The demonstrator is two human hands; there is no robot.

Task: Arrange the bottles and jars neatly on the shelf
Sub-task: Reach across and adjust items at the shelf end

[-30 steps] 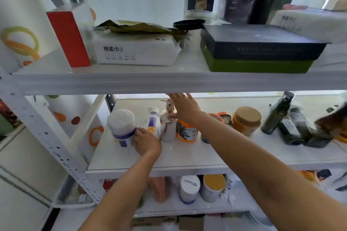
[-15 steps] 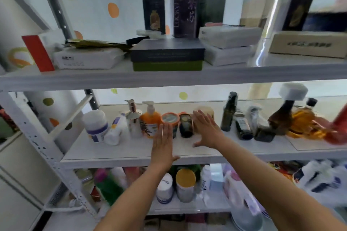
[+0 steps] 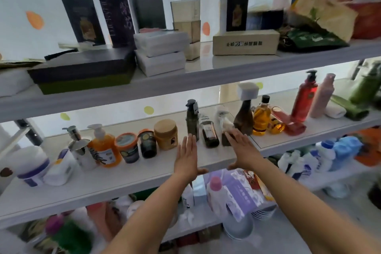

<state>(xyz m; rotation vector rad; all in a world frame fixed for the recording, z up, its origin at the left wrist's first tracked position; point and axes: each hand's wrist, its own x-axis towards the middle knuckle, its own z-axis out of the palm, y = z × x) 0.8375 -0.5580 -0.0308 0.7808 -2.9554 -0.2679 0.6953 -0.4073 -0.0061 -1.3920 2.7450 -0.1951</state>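
A person's two bare hands hover over the middle shelf (image 3: pixel 103 185), both flat with straight fingers and gripping nothing. From the left, a white jar (image 3: pixel 31 168), a silver pump bottle (image 3: pixel 79 148), an orange pump bottle (image 3: pixel 104 146), an orange-rimmed jar (image 3: pixel 127 147), a dark jar (image 3: pixel 146 143) and a tan jar (image 3: pixel 166 134) stand in a close row. The left hand (image 3: pixel 188 156) is just right of the tan jar, in front of an upright dark green pump bottle (image 3: pixel 192 121). A brown bottle (image 3: pixel 209 132) lies on its side between the hands. The right hand (image 3: pixel 243 150) is near a brown bottle with a white square cap (image 3: pixel 245 113). An amber bottle (image 3: pixel 260 117) and a red pump bottle (image 3: pixel 304 99) stand further right.
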